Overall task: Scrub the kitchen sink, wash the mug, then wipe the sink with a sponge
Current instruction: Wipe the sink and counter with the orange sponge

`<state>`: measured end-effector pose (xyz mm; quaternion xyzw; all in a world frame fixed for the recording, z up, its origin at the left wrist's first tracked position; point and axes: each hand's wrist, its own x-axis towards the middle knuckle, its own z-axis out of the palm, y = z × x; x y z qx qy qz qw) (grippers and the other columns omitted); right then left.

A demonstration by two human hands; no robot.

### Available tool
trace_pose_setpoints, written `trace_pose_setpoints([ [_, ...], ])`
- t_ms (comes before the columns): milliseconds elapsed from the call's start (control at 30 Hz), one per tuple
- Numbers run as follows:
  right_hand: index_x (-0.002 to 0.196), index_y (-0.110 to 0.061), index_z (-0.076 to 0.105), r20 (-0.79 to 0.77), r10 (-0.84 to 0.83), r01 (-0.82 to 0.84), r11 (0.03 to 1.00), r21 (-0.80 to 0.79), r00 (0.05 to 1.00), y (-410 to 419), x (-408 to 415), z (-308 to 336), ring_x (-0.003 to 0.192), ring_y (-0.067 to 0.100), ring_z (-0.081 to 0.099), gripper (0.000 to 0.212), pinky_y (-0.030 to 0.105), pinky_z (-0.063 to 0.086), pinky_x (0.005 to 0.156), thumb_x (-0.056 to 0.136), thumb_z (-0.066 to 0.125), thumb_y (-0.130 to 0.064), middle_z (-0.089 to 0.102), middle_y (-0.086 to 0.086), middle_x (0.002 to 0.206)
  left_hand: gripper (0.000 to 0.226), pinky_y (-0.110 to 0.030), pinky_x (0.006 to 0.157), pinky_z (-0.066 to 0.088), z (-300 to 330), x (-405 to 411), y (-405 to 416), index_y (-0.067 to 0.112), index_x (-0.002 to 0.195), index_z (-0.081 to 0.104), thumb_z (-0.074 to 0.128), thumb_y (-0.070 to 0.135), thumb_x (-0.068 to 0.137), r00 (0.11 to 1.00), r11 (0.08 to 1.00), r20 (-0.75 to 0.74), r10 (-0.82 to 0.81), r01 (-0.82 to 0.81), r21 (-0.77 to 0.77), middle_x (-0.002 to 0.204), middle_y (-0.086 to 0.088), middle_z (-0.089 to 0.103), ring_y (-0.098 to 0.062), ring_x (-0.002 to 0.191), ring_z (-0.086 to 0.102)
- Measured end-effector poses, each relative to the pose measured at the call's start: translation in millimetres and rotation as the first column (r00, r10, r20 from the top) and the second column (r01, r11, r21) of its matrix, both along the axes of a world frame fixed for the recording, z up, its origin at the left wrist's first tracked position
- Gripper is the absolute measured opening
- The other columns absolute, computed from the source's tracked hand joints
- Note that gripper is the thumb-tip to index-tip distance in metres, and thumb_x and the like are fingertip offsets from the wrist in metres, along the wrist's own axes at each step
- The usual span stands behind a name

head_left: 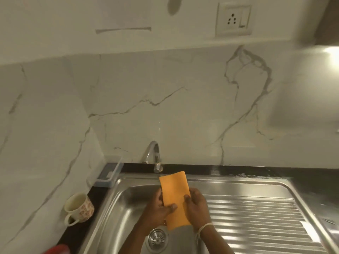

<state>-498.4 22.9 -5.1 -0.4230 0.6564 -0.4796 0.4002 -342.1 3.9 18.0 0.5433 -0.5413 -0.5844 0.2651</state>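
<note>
Head view: orange sponge cloth (175,199) held flat above steel sink (117,213), near tap (153,154). Left hand (157,209) pinching its left edge, thumb on top; right hand (197,204) gripping right edge. Floral mug (79,208) upright on dark tabletop (238,171) left of basin, close to sink rim. Drain strainer (157,239) directly below cloth. Risks: wide wiping stroke knocking mug into basin; thin cloth slipping from wet fingers; wet tabletop spreading water.
</note>
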Motion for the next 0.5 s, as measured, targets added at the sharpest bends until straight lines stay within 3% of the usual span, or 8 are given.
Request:
trace_pose_setpoints([
  [67, 0.109, -0.025, 0.057, -0.042, -0.042, 0.043, 0.999, 0.021, 0.998, 3.8, -14.8, -4.6, 0.087, 0.018, 0.065, 0.015, 0.034, 0.054, 0.073, 0.099, 0.052, -0.015, 0.069, 0.004, 0.1, 0.062, -0.034, 0.062, 0.059, -5.7, -10.4, -5.0, 0.04, 0.126, 0.036, 0.075, 0.017, 0.084, 1.0, 0.999, -0.021, -0.022, 0.023, 0.047, 0.109, 0.006, 0.062, -0.012, 0.092, 0.067],
  [167, 0.113, -0.023, 0.055, -0.08, -0.106, 0.111, 0.992, 0.067, 0.991, 6.0, -34.5, -7.6, 0.082, 0.011, 0.063, 0.014, 0.024, 0.045, 0.061, 0.1, 0.052, -0.02, 0.067, 0.003, 0.098, 0.083, -0.042, 0.07, 0.06, -13.6, -31.3, -14.9, 0.028, 0.147, 0.026, 0.077, 0.017, 0.082, 0.997, 0.994, -0.011, -0.081, 0.081, 0.067, 0.114, 0.003, 0.062, -0.017, 0.099, 0.064],
  [267, 0.114, -0.02, 0.058, -0.161, -0.174, 0.189, 0.978, 0.084, 0.971, 14.3, -54.0, -15.1, 0.08, 0.01, 0.062, 0.016, 0.018, 0.041, 0.06, 0.099, 0.055, -0.024, 0.067, 0.0, 0.095, 0.076, -0.029, 0.061, 0.058, -19.1, -56.1, -13.8, 0.027, 0.143, 0.029, 0.075, 0.013, 0.084, 0.983, 0.982, -0.027, -0.179, 0.181, 0.059, 0.106, 0.008, 0.063, -0.006, 0.089, 0.064],
  [333, 0.109, -0.019, 0.062, -0.237, -0.244, 0.26, 0.965, 0.037, 0.94, 27.8, -70.0, -20.2, 0.075, 0.007, 0.061, 0.013, 0.018, 0.041, 0.059, 0.097, 0.057, -0.02, 0.067, -0.004, 0.085, 0.063, -0.023, 0.056, 0.056, -26.8, -74.9, -7.9, 0.029, 0.13, 0.035, 0.073, 0.009, 0.084, 0.973, 0.972, -0.04, -0.229, 0.231, 0.052, 0.099, 0.009, 0.064, 0.002, 0.077, 0.065],
  [500, 0.109, -0.019, 0.064, -0.303, -0.379, 0.399, 0.917, 0.007, 0.875, 61.4, -120.0, -34.4, 0.077, 0.017, 0.064, 0.015, 0.037, 0.052, 0.071, 0.096, 0.058, -0.018, 0.07, 0.001, 0.086, 0.057, -0.036, 0.064, 0.061, -39.4, -130.5, 10.1, 0.028, 0.126, 0.041, 0.077, 0.017, 0.083, 0.961, 0.96, -0.059, -0.271, 0.274, 0.058, 0.103, -0.003, 0.065, -0.013, 0.084, 0.068],
])
